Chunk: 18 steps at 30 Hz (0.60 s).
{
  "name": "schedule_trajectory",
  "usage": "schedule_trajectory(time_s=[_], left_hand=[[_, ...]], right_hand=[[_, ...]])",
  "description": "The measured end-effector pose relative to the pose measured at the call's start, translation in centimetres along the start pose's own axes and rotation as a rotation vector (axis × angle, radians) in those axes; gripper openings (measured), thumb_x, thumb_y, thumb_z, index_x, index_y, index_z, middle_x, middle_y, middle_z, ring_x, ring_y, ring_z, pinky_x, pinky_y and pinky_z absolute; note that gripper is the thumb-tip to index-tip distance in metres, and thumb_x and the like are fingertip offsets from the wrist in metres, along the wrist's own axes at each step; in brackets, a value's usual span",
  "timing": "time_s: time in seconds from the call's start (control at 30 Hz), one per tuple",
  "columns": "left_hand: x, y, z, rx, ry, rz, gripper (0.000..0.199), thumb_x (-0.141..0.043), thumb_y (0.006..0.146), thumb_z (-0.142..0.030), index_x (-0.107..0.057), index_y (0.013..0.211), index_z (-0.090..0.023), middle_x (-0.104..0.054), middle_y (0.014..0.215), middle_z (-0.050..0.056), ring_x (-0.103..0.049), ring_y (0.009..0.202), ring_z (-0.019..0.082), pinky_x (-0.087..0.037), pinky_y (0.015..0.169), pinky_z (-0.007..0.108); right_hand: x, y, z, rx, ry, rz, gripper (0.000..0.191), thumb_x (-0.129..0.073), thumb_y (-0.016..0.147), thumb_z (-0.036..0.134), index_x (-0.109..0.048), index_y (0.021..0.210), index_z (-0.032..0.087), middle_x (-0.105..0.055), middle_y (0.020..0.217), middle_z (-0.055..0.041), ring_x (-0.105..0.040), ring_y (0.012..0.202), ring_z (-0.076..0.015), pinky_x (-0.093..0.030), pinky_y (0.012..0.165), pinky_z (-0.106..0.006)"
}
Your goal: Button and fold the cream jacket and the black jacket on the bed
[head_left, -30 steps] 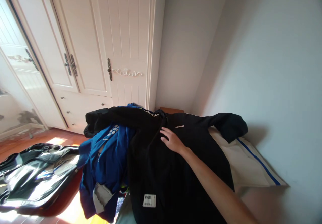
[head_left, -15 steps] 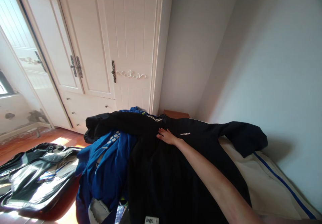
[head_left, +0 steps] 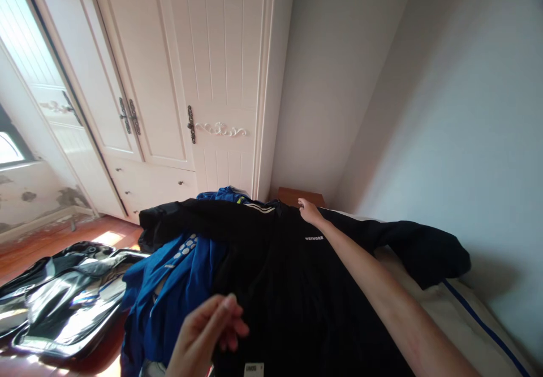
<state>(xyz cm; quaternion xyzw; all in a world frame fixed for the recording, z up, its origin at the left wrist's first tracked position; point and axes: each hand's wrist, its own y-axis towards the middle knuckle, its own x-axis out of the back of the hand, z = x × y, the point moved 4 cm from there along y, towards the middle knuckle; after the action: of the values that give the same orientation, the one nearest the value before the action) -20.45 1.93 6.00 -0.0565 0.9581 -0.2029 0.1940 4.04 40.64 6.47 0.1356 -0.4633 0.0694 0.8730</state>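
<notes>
A black jacket (head_left: 271, 286) with white lettering on its chest lies spread out, its two sleeves stretched to the sides. My right hand (head_left: 311, 213) is at the jacket's upper edge, beside the collar, its fingers bent against the cloth; whether they pinch it is too small to tell. Over the lower left part of the jacket, my left hand (head_left: 214, 326) is raised with fingers curled and thumb near the index finger, and nothing shows between them. Blue clothing (head_left: 182, 281) with white dots lies under the jacket's left sleeve.
An open suitcase (head_left: 68, 298) with things inside lies on the reddish floor (head_left: 123, 231) at the left. A white wardrobe (head_left: 224, 55) stands behind. A brown wooden piece (head_left: 292, 196) shows beyond the collar. Pale fabric with a blue stripe (head_left: 479, 320) lies at the right, by the wall.
My left hand has come into view at the bottom. My right hand has moved from flat on the jacket's chest up and right to its top edge, with fingers now bent.
</notes>
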Motion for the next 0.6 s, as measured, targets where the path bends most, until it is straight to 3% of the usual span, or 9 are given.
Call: schedule_trajectory(time_s=[0.07,0.1,0.2,0.3,0.4,0.5,0.6], left_hand=[[-0.3,1.9,-6.5,-0.466,0.137,-0.313,0.041,-0.068,0.078,-0.061,-0.070,0.086,-0.021,-0.072,0.082,0.005,-0.064,0.072,0.018,-0.051,0.065,0.027],[-0.8,2.9,-9.3,-0.623,0.227,-0.411,0.041,-0.064,0.081,-0.060,-0.070,0.088,-0.020,-0.073,0.086,0.006,-0.066,0.078,0.021,-0.052,0.069,0.029],[-1.8,6.6,-15.7,-0.894,0.671,-0.620,0.040,-0.052,0.088,-0.055,-0.068,0.098,-0.020,-0.073,0.100,0.010,-0.066,0.099,0.028,-0.052,0.085,0.039],[-0.9,11.5,-19.5,-0.892,1.274,-0.685,0.046,-0.046,0.092,-0.049,-0.064,0.120,-0.017,-0.064,0.129,0.016,-0.048,0.132,0.035,-0.037,0.107,0.052],[1.9,15.7,-21.2,-0.721,1.704,-0.533,0.055,-0.049,0.090,-0.054,-0.059,0.131,-0.018,-0.056,0.140,0.017,-0.030,0.144,0.039,-0.026,0.112,0.060],[4.6,18.0,-21.9,-0.539,1.866,-0.355,0.055,-0.058,0.081,-0.057,-0.064,0.124,-0.023,-0.064,0.127,0.015,-0.045,0.133,0.041,-0.031,0.107,0.058],[5.7,18.7,-22.5,-0.508,1.875,-0.254,0.036,-0.060,0.079,-0.047,-0.071,0.105,-0.025,-0.070,0.107,0.011,-0.061,0.109,0.035,-0.042,0.094,0.045]], right_hand=[[-0.4,2.0,0.3,0.022,-0.023,0.045,0.062,-0.043,0.087,0.003,-0.043,0.148,0.012,-0.048,0.150,-0.0144,-0.044,0.140,-0.0239,-0.033,0.117,-0.038],[-0.6,3.0,0.6,0.041,-0.033,0.070,0.064,-0.044,0.085,0.001,-0.044,0.148,0.014,-0.046,0.152,-0.0131,-0.042,0.141,-0.0239,-0.031,0.118,-0.038],[-1.6,5.8,1.7,0.113,-0.048,0.158,0.066,-0.045,0.082,-0.001,-0.048,0.146,0.016,-0.045,0.153,-0.0110,-0.040,0.143,-0.0235,-0.028,0.119,-0.036],[-3.0,8.3,2.1,0.175,-0.037,0.248,0.061,-0.049,0.084,0.003,-0.051,0.144,0.016,-0.047,0.151,-0.0112,-0.043,0.140,-0.0238,-0.031,0.117,-0.035],[-4.7,10.1,1.7,0.207,-0.010,0.315,0.050,-0.054,0.089,0.014,-0.056,0.139,0.016,-0.053,0.146,-0.0123,-0.052,0.133,-0.0260,-0.037,0.112,-0.036],[-6.2,11.0,0.8,0.214,0.032,0.343,0.035,-0.058,0.091,0.025,-0.067,0.124,0.017,-0.064,0.133,-0.0123,-0.061,0.119,-0.0262,-0.044,0.103,-0.036],[-6.6,11.3,-0.3,0.207,0.083,0.314,0.020,-0.062,0.088,0.028,-0.073,0.102,0.019,-0.073,0.114,-0.0095,-0.066,0.103,-0.0237,-0.048,0.094,-0.034]])
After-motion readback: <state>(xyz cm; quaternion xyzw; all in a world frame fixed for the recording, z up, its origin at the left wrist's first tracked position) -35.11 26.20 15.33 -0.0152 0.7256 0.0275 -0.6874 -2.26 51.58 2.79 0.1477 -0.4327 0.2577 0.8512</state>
